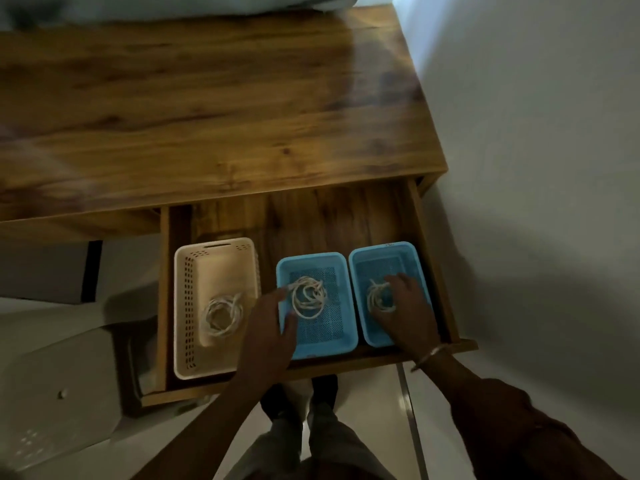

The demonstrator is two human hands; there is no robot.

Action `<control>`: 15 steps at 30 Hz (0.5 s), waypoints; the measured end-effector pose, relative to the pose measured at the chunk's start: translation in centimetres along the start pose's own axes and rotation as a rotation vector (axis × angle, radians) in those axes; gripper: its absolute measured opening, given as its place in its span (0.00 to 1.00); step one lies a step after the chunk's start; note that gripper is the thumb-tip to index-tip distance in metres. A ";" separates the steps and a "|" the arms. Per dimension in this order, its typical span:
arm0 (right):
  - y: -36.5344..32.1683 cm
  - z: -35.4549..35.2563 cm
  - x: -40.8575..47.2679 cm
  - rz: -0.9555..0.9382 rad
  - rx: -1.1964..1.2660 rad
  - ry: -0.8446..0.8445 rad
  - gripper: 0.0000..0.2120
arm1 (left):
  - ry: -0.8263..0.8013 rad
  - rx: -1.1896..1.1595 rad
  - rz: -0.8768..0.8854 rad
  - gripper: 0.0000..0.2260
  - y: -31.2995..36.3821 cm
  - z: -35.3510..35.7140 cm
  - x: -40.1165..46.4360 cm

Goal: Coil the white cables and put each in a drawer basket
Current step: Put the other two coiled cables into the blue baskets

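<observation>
a coiled white cable (221, 315) is seen in the beige basket (188, 306) at the open drawer's (434, 258) left. the middle blue basket's (341, 336) coil (309, 296) is touched by the left hand (268, 332), fingers extended. the right blue basket's (414, 259) coil (379, 298) is gripped by the right hand's (407, 311) curled fingers. bare drawer floor is left behind the baskets.

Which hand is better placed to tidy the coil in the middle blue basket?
The left hand. Its fingertips already touch the cable coil in the middle blue basket, while the right hand lies over the coil in the right blue basket.
</observation>
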State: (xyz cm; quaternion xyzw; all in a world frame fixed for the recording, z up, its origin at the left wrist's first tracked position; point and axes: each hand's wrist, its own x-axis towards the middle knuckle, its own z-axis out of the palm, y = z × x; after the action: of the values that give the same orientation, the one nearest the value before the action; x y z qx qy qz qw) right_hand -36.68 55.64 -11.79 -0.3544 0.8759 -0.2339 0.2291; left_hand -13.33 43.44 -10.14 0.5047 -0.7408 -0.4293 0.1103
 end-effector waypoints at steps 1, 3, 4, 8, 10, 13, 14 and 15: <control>-0.6 -0.5 -1.4 0.014 0.062 0.046 0.18 | 0.064 -0.090 -0.177 0.09 -0.3 -0.8 -0.9; -2.1 -1.3 -4.8 0.176 0.269 0.039 0.07 | 0.169 -0.372 -0.618 0.07 -1.0 -2.5 -3.0; -3.1 -1.6 -6.5 0.362 0.415 -0.034 0.06 | 0.201 -0.557 -0.844 0.08 -1.4 -3.2 -3.9; -4.6 -1.2 -10.5 1.053 0.910 -0.368 0.11 | 0.131 -1.051 -1.243 0.18 -3.0 -4.1 -6.2; -5.0 -0.3 -10.1 1.073 0.979 -0.335 0.07 | 0.112 -1.063 -1.201 0.20 -3.7 -3.7 -5.9; -6.1 0.9 -8.5 1.064 1.006 -0.253 0.08 | 0.172 -1.038 -1.188 0.21 -3.3 -3.2 -5.2; -6.5 1.1 -8.2 1.053 1.009 -0.250 0.10 | 0.205 -1.012 -1.186 0.20 -3.2 -3.0 -5.1; -6.9 1.1 -7.8 1.040 1.007 -0.252 0.11 | 0.237 -0.999 -1.181 0.19 -3.0 -2.9 -4.9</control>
State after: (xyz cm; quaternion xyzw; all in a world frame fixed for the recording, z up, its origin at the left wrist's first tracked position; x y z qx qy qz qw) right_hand -27.47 56.64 -6.81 0.2309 0.6843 -0.4267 0.5444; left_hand -7.30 45.69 -9.29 0.7483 -0.0518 -0.6427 0.1559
